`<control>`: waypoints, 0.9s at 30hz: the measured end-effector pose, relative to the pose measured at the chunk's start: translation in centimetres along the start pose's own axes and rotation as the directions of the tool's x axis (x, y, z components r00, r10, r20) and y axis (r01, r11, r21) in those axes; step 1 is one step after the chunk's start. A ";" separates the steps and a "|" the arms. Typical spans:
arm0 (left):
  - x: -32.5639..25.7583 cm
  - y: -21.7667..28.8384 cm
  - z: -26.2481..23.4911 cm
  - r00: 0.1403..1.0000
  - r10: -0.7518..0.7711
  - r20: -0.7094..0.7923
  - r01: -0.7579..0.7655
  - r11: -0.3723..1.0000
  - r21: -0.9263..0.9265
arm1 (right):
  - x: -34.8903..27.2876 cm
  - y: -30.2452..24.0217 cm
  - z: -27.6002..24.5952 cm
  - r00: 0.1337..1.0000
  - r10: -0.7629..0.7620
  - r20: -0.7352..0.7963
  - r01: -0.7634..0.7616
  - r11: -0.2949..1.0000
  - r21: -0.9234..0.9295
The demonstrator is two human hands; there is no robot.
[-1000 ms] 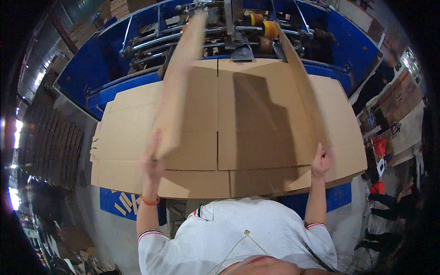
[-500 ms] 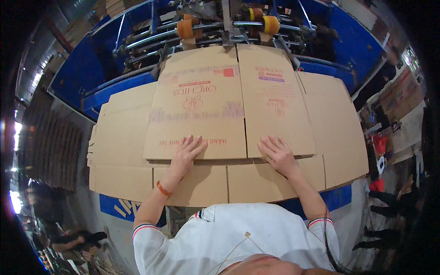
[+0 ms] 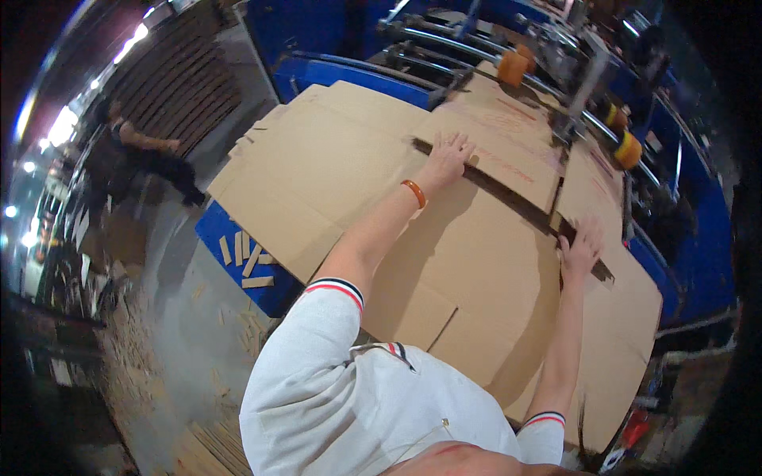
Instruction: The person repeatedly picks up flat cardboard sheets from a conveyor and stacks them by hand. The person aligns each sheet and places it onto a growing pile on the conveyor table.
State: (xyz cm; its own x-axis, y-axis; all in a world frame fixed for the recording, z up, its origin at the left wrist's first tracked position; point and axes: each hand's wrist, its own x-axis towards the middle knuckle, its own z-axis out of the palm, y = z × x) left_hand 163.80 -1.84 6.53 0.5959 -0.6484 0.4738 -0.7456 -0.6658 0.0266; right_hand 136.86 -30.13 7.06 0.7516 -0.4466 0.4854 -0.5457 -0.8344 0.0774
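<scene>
Folded cardboard (image 3: 502, 139) — long side toward rollers (image 3: 514, 67)

A carton workshop: blue roller machine (image 3: 516, 65), flat cardboard (image 3: 484, 262) (scraps (image 3: 257, 282) too).

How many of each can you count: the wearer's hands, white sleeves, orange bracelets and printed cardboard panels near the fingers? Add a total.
Hands: 2 (left hand, right hand)
White sleeves: 2
Orange bracelet: 1
Printed cardboard panels: 2
Total: 7

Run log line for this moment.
Left hand: at near edge of printed flat brown cardboard sheet; right hand: same edge; sheet: reaches orange cylindrical rollers
</scene>
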 end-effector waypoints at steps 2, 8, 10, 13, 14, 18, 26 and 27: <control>0.0 -3.9 -1.7 0.985 -0.170 0.031 0.171 0.984 -0.048 | -1.1 1.0 0.6 1.000 0.006 0.025 -0.006 1.000 0.009; -13.1 -32.6 -5.4 0.471 -0.864 -0.176 0.856 0.497 -0.146 | -3.1 5.6 2.3 0.976 -0.051 0.212 -0.030 0.930 0.365; -15.7 -36.5 -6.6 0.412 -0.892 -0.183 0.894 0.358 0.269 | -3.9 6.9 2.2 0.976 -0.057 0.212 -0.022 0.936 0.351; -17.4 -37.9 -8.2 0.440 -0.887 0.139 0.858 0.461 0.228 | -4.2 8.2 2.3 0.979 -0.075 0.190 0.016 0.956 0.293; -17.5 -37.9 -8.6 0.454 -0.884 0.116 0.860 0.468 0.203 | -4.1 8.5 2.2 0.979 -0.067 0.192 0.006 0.954 0.300; -17.2 -35.0 -10.3 0.547 -0.836 0.047 0.824 0.547 0.145 | -5.3 11.4 0.8 0.976 0.013 0.216 -0.070 0.964 0.258; -17.3 -29.6 -17.6 0.716 -0.674 -0.183 0.686 0.631 0.362 | -10.6 14.3 0.1 0.967 0.180 0.179 -0.219 0.950 0.225; -16.7 -29.7 -19.1 0.669 -0.733 -0.119 0.734 0.628 0.257 | -11.9 14.3 -0.5 0.962 0.205 0.181 -0.243 0.945 0.219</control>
State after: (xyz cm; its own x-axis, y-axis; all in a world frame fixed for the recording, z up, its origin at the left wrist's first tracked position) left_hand 170.29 35.75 14.62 0.9104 0.0980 0.4020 0.0456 -0.9894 0.1380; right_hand 119.85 -36.58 2.84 0.6780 -0.6591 0.3255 -0.6168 -0.7510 -0.2358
